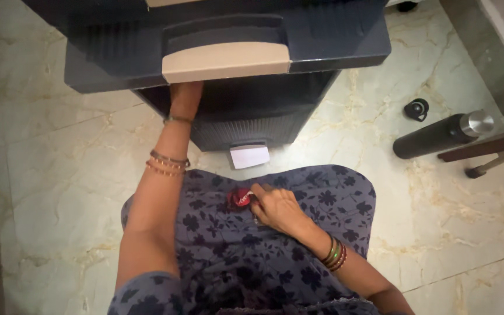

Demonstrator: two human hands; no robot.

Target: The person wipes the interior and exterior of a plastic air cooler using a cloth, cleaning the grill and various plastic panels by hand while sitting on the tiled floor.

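The small red packet [240, 199] is shiny and crumpled, lying on the lap of the floral dress [298, 233]. The right hand [279, 209] pinches it, the packet at nine o'clock from the palm. The left hand [185, 98] reaches under the drawer [223, 52] at twelve o'clock; its fingers are hidden, so I cannot tell its grip.

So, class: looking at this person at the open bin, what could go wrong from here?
1. The left hand reaches under the raised lid of the bin; if the lid drops, it could catch the wrist.
2. The right hand has a small red item against the dress, seemingly loosely held; it might slip to the floor.
3. A bottle lies on the floor with its cap off; it could roll or be tripped over.
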